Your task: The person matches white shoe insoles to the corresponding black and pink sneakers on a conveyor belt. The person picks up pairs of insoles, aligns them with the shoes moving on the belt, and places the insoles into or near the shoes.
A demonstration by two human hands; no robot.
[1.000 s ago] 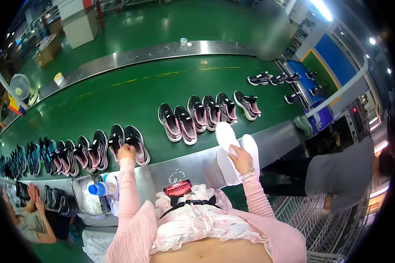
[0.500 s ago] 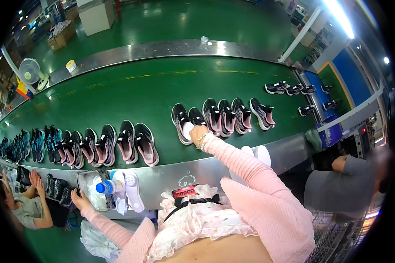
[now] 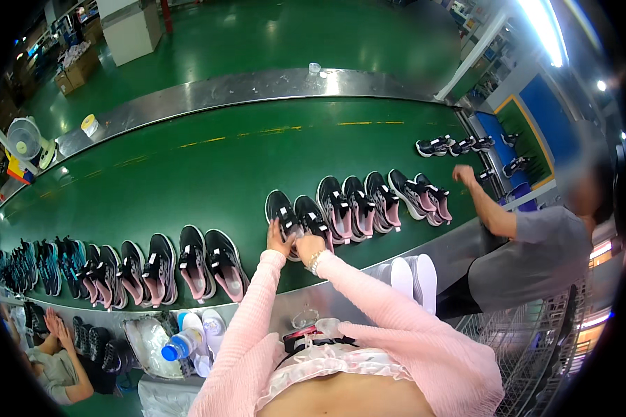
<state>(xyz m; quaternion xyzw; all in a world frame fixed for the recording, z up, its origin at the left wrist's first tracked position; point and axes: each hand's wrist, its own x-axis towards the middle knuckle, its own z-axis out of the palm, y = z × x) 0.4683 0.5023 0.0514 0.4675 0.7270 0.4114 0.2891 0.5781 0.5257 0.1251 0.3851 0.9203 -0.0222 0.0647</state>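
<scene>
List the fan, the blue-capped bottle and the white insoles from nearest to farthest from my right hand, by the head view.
From your right hand:
1. White insoles: to the right, slightly lower in the picture.
2. Blue-capped bottle: lower left.
3. Fan: far upper left, clearly the farthest.

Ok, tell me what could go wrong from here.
The right hand is at one black shoe, so it might nudge the neighbouring shoe, standing close by, out of line. The pink right sleeve passes close to the white insoles by the metal ledge and could knock them.
</scene>
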